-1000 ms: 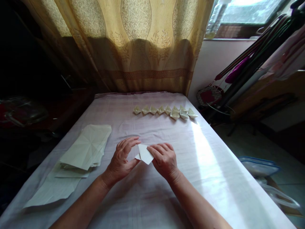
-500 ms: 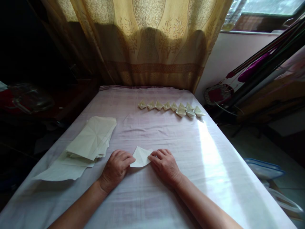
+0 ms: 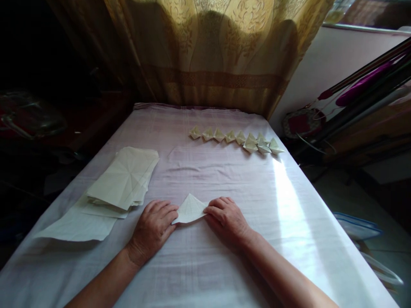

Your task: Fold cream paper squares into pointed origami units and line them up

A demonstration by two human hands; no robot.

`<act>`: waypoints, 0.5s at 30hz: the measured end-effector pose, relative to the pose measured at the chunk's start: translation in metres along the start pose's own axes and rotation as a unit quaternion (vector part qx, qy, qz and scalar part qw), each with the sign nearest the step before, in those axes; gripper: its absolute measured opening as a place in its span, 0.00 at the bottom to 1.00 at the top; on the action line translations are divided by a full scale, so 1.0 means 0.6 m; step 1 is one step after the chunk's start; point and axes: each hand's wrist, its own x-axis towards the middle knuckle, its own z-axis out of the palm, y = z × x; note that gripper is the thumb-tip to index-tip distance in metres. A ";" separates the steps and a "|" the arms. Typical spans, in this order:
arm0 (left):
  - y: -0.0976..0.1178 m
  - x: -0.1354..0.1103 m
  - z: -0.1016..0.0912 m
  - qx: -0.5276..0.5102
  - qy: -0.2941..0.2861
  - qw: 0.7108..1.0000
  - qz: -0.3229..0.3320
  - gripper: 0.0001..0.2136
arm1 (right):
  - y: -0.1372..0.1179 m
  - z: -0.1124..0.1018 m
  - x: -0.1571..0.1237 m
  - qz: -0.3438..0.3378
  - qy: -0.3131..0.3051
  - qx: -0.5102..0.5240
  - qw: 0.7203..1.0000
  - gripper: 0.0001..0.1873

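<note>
Between my hands is a small folded sheet of pale paper [image 3: 192, 209], its peak pointing away from me. My left hand [image 3: 153, 229] is closed on the paper's left corner, the fingertips pressed together at its edge. On the opposite corner, my right hand [image 3: 226, 218] pinches the paper between thumb and fingers. To the left lies a stack of creased paper sheets [image 3: 123, 177], with a loose lower sheet [image 3: 77, 224] sticking out towards me. Farther back, a row of folded paper boats [image 3: 230, 136] stands on the cloth, several of them bunched at the right end.
A pale checked cloth [image 3: 199, 265] covers the table, with a bright strip of sunlight at right. A yellow curtain [image 3: 208, 55] hangs behind it. Beyond the right edge are a small bag [image 3: 298, 124], dark poles and a blue-rimmed plastic item [image 3: 358, 224] on the floor.
The view has tipped down slightly. The paper's peak now stands out as a clearer triangle, and my left fingers have shifted along its left edge. Both hands still hold it.
</note>
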 end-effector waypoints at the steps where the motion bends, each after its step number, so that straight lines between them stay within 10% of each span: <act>1: 0.000 0.000 -0.001 -0.005 -0.001 1.000 -0.009 0.05 | 0.004 0.001 0.000 0.007 -0.002 0.010 1.000 0.08; 15: -0.009 0.002 -0.003 -0.071 0.010 0.992 -0.099 0.09 | 0.015 0.019 -0.002 0.094 0.041 0.083 0.991 0.09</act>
